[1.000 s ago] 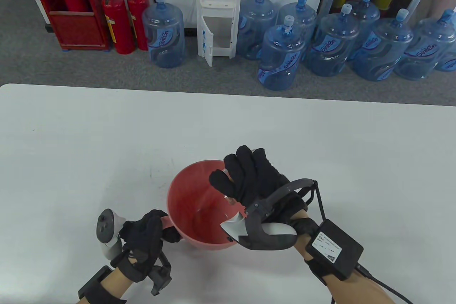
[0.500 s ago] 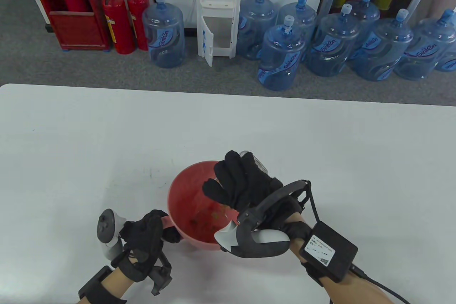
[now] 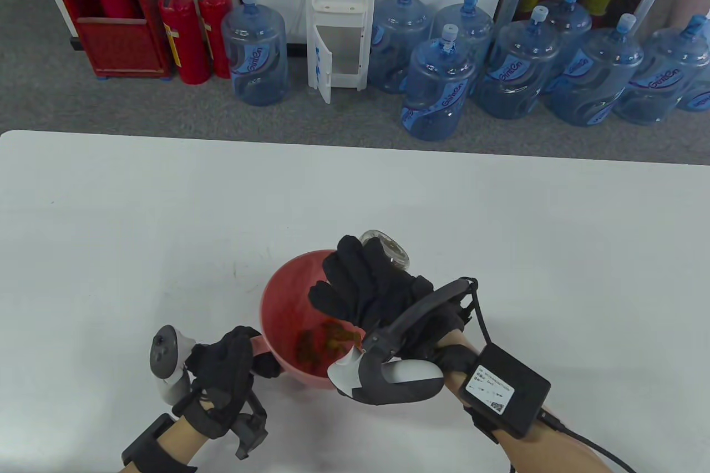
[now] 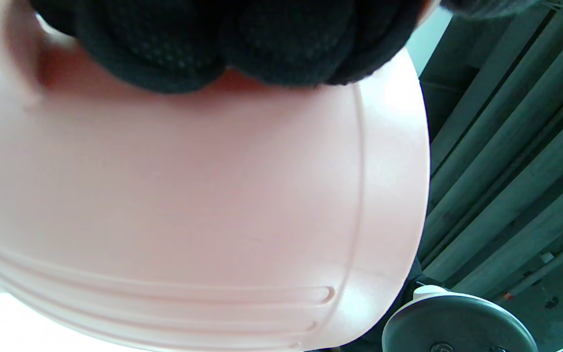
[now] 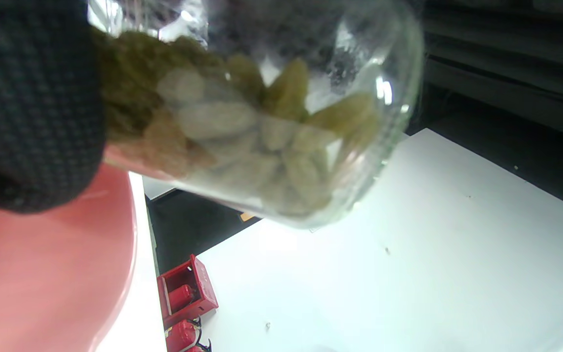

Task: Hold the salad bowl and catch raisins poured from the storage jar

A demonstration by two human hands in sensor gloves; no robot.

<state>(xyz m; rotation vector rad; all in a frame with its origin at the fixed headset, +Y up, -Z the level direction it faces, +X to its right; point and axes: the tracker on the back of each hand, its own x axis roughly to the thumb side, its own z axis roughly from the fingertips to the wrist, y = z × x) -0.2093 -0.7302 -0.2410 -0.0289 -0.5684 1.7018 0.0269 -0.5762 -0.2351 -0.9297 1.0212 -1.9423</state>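
The bowl (image 3: 288, 306) is sitting on the table (image 3: 111, 218) near its front edge, with a heap of raisins (image 3: 324, 341) lying in its bottom. The right hand (image 3: 371, 290) is covering much of the bowl's far and right side, so only part of the heap is showing. That hand is wrapping closed around the jar (image 3: 388, 248), tipping it over the bowl; just the glass base is poking out beyond the fingers, and the mouth is hidden. In the right wrist view the jar (image 5: 281, 127) is looking blurred, with pale raisins probably still lying inside against the glass. The left hand (image 3: 230, 362) is curling closed on the bowl's handle (image 3: 258, 344) at its left side, mostly hiding it. In the left wrist view the bowl's outer wall (image 4: 188, 205) is filling the frame, overexposed to pale pink.
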